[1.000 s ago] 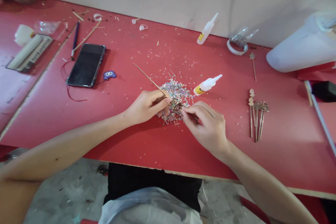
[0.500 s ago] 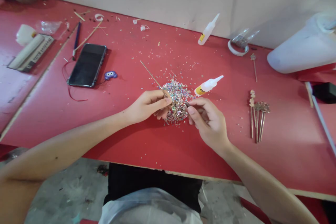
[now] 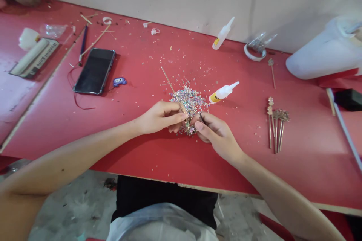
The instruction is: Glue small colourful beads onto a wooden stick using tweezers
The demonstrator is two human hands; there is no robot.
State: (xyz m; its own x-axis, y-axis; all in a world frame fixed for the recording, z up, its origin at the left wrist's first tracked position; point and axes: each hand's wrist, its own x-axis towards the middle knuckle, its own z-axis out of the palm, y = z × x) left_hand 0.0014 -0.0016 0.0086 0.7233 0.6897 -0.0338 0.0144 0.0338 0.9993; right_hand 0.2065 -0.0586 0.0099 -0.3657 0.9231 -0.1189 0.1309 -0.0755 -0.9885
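Note:
My left hand (image 3: 166, 118) is closed on a thin gold hair stick (image 3: 173, 88), whose bare shaft slants up and left out of my fingers. Its decorated end (image 3: 190, 129), gold with a pinkish stone, shows between my two hands. My right hand (image 3: 215, 130) is closed too, pinching a small dark tool (image 3: 201, 116) mostly covered by the fingers; its kind is unclear. Beneath both hands spreads a heap of glittery, many-coloured rhinestones (image 3: 190, 99). Just beyond my right hand a glue bottle (image 3: 222, 93) with a yellow label lies tilted.
Finished-looking hair sticks (image 3: 278, 128) lie at the right, with another stick (image 3: 272, 73) behind them. A second glue bottle (image 3: 222, 35) stands near the wall. A phone (image 3: 94, 71) and a blue charm (image 3: 120, 81) are at the left. A large white container (image 3: 322, 51) lies at the far right.
The hair stick has turned a little more upright in my left hand, and its decorated end is lower. My right hand has moved slightly left and down, closer to my left hand.

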